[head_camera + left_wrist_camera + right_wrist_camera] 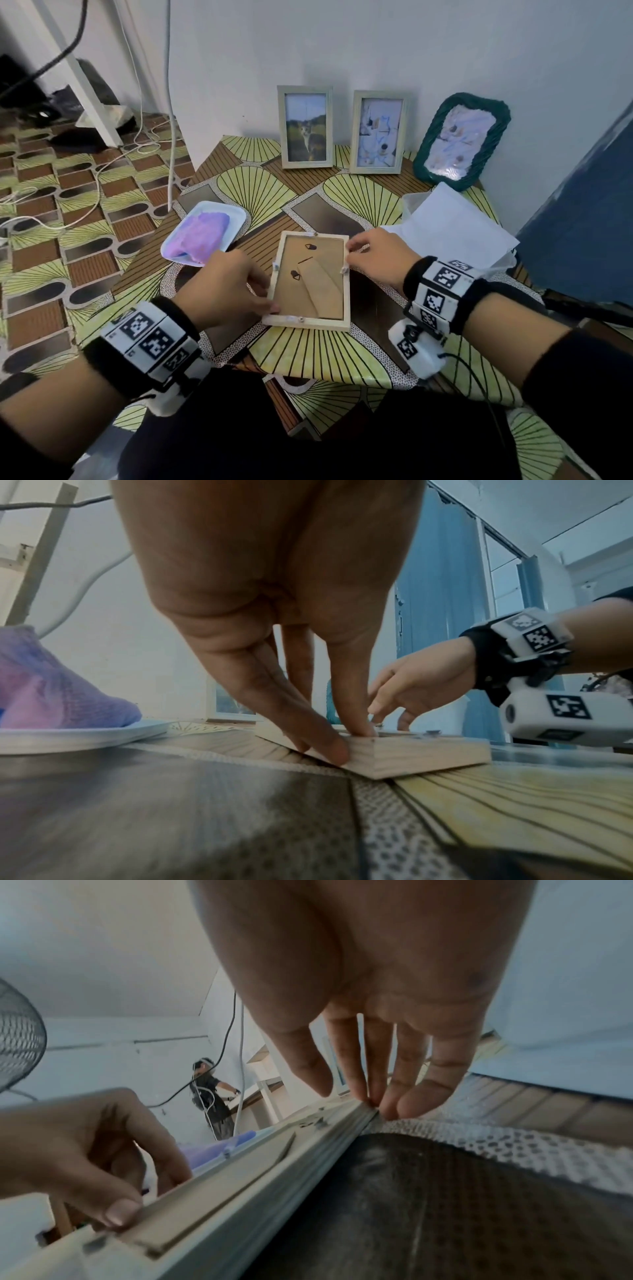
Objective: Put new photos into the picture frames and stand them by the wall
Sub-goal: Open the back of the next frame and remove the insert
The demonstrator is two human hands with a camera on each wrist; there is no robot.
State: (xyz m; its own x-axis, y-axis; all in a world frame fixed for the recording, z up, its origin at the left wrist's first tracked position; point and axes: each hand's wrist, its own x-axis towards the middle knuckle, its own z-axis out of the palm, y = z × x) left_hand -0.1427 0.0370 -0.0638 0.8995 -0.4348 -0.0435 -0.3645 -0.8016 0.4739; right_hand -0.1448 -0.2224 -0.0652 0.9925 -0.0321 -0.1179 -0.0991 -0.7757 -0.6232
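A light wooden picture frame [308, 323] lies face down in the middle of the table, its brown backing board and folded stand facing up. My left hand [265, 294] grips its left edge near the front corner, thumb on top of the rim [428, 753] and fingers against the side. My right hand [352, 251] touches the far right edge with nearly straight fingers [390, 1110], thumb held apart. Against the wall stand two wooden frames with photos [306, 128] [378, 132] and a green woven frame [460, 137].
A white tray [236, 219] with a purple cloth [200, 236] sits left of the frame. White paper on a clear bag [452, 229] lies at the right. A blue panel [582, 222] borders the table's right side. Cables trail over the floor at the left.
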